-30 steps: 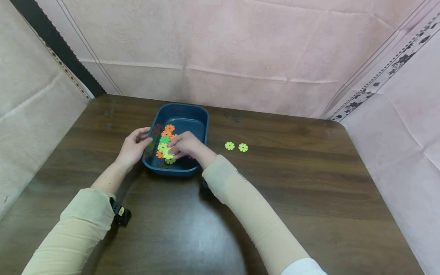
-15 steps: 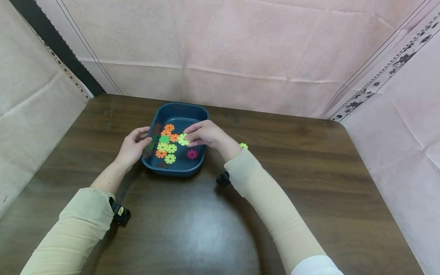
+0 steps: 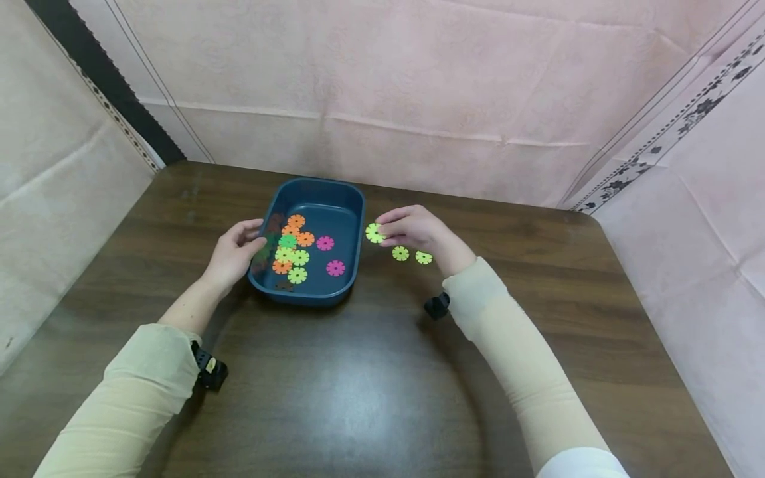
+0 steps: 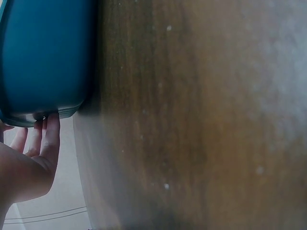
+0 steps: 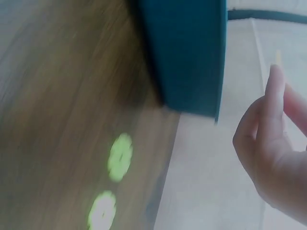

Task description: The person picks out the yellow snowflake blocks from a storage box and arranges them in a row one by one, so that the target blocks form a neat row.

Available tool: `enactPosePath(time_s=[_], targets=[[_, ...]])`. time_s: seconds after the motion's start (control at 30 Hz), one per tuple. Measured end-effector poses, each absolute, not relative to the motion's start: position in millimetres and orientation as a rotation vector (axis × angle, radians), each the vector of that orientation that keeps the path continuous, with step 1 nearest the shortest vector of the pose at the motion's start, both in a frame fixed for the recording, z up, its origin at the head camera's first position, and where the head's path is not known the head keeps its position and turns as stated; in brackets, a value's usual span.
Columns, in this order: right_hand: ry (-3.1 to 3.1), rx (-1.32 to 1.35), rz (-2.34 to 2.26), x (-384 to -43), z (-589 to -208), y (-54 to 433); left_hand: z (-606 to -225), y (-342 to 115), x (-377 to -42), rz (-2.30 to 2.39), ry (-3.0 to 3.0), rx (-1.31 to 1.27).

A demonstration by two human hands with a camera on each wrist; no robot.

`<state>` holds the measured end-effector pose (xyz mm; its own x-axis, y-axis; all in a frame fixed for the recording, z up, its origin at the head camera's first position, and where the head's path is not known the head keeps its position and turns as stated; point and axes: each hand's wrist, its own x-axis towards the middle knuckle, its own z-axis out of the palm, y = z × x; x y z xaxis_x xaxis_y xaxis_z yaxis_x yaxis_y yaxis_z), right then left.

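My right hand [image 3: 415, 232] pinches a yellow-green notched plastic disc [image 3: 374, 233] between thumb and fingers, just beyond the right rim of a blue tray [image 3: 356, 265]. The right wrist view shows only a faint edge of that disc at the fingertips. Two more yellow-green discs, a left one [image 3: 400, 253] and a right one [image 3: 424, 257], lie on the table below this hand. My left hand [image 3: 228, 255] touches the tray's left side with relaxed fingers. In the left wrist view its fingertips [image 4: 52, 124] rest against the outer wall; the thumb is mostly out of sight there.
Inside the tray lie orange discs [image 3: 296, 221], a green disc [image 3: 288, 241], yellow-green discs [image 3: 297, 275] and two pink discs, one [image 3: 325, 243] behind the other [image 3: 335, 267]. The brown table [image 3: 538, 299] meets pale cloth [image 3: 418, 86] behind.
My right hand has picked a yellow-green disc out of the tray and carried it right, past the rim. Both pink discs now show. The left hand has stayed at the tray's side.
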<state>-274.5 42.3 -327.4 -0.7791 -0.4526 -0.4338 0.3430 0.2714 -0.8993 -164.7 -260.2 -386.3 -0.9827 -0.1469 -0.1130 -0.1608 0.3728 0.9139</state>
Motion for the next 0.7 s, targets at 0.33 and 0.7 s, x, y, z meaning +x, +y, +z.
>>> enactPosePath(time_s=[0.33,0.7], targets=[[1.88,0.024,-1.637,-290.6,-340.8,96.6,-386.3,-260.1,-165.2,1.723,2.592,-0.28],[1.938,0.128,-1.566,-303.9,-365.1,148.8,-386.6,-261.1,-165.6,1.725,2.579,-0.277]])
